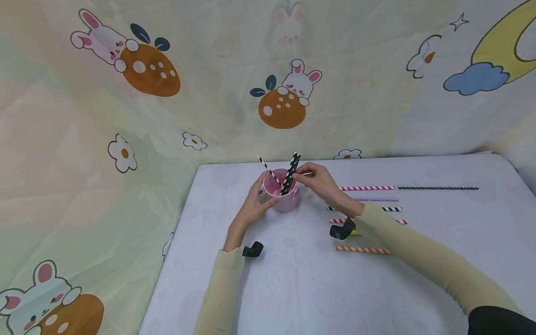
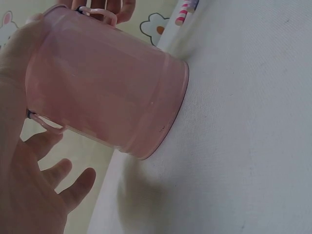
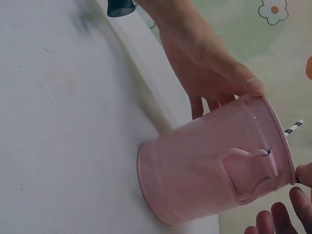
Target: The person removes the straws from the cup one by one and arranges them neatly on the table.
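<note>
A pink bucket (image 1: pixel 286 204) with small side handles stands upright at the back of the table. My left hand (image 1: pixel 253 204) holds its left side, thumb at the near rim; the left wrist view shows several of its fingers spread beside the bucket. At the right rim, my right hand (image 1: pixel 323 184) pinches a black straw with white dots (image 1: pixel 291 173) that slants down into the bucket. A black-and-white striped straw (image 1: pixel 268 168) leans inside toward the left. The lower ends of the straws are hidden by the bucket wall.
Right of the bucket lie several paper straws in rows: pink-striped (image 1: pixel 368 188), black dotted (image 1: pixel 438 188), purple (image 1: pixel 378 199), black-striped (image 1: pixel 392 209), red-striped (image 1: pixel 337 221) and orange-striped (image 1: pixel 361 250). My right forearm covers parts of some. A printed cloth (image 1: pixel 226 93) hangs behind the white table (image 1: pixel 301 288).
</note>
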Demonstrator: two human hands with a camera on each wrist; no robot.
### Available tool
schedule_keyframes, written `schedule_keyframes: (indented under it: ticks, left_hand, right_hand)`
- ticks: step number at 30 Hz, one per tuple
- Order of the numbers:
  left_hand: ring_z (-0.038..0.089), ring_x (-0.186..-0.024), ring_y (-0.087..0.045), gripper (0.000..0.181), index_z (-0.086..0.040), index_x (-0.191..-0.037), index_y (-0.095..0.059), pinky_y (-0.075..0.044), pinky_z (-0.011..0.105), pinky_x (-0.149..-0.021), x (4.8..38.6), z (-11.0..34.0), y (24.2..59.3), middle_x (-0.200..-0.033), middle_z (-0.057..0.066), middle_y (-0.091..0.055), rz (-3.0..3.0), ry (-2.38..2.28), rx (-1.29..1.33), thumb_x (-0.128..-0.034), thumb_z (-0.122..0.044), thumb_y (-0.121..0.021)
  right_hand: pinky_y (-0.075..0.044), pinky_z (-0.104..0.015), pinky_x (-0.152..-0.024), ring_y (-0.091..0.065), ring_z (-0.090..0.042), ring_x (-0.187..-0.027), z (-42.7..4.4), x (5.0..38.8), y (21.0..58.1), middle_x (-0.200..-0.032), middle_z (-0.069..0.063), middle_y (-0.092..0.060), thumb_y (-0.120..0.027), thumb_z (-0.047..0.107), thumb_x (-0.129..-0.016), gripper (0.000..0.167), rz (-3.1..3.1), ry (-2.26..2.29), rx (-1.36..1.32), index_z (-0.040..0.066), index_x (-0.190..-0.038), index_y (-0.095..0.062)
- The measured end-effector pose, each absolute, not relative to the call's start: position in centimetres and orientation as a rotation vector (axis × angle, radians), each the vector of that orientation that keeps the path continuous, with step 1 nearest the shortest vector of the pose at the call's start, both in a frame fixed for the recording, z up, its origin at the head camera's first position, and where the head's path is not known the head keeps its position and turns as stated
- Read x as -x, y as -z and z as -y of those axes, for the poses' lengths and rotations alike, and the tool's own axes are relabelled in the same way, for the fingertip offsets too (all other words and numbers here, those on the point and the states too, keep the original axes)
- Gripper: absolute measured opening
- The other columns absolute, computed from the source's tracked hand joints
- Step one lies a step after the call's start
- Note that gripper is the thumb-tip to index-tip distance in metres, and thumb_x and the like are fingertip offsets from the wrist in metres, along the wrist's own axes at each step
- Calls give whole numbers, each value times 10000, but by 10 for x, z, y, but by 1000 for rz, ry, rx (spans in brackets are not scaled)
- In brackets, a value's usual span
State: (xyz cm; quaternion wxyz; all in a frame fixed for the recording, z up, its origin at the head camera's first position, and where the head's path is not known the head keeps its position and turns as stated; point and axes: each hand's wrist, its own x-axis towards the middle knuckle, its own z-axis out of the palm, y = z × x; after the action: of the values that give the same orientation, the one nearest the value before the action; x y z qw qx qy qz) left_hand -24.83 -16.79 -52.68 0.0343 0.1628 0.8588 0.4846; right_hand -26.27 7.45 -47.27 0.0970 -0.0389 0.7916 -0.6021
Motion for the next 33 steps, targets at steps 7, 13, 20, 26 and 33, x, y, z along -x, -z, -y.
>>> schedule_keyframes:
  ticks: [7, 13, 20, 26, 33]
  left_hand:
    - [209, -1518, -256, 954, -397, -1577, -226, -327, 584, -1165, 250, 168, 527, -1629, -47, -308, -2645, -1501, -530, -795, -783, -613]
    - [197, -1512, -271, 959, -315, -1589, -252, -341, 595, -1145, 251, 168, 527, -1619, -42, -333, -2652, -1510, -572, -815, -744, -622]
    - [182, -1518, -251, 901, -422, -1572, -217, -328, 566, -1171, 250, 167, 526, -1628, -71, -302, -2653, -1481, -516, -828, -704, -641]
    - [180, -1520, -247, 890, -449, -1564, -211, -321, 562, -1178, 249, 166, 525, -1631, -76, -295, -2652, -1484, -497, -831, -685, -658]
    - [185, -1499, -292, 993, -286, -1594, -253, -336, 582, -1155, 250, 167, 526, -1611, -59, -340, -2650, -1508, -543, -804, -750, -636]
  right_hand:
    - [-495, -373, -915, -640, -287, -1080, -71, 266, 474, -1223, -128, -649, -703, 279, -950, 322, -2366, 1807, 155, 48, -1166, -643]
    - [-510, -417, -974, -637, -296, -1107, -69, 268, 475, -1233, -121, -625, -686, 250, -961, 287, -2371, 1818, 145, 53, -1165, -649]
    - [-503, -475, -1045, -634, -310, -1143, -68, 272, 474, -1258, -121, -620, -681, 243, -963, 283, -2385, 1816, 180, 56, -1175, -656]
    - [-508, -447, -1013, -629, -304, -1136, -70, 271, 472, -1248, -123, -626, -680, 244, -964, 283, -2386, 1825, 191, 51, -1170, -660]
    - [-504, -414, -990, -608, -286, -1136, -73, 271, 465, -1251, -121, -626, -668, 271, -973, 314, -2344, 1852, 203, 54, -1200, -654]
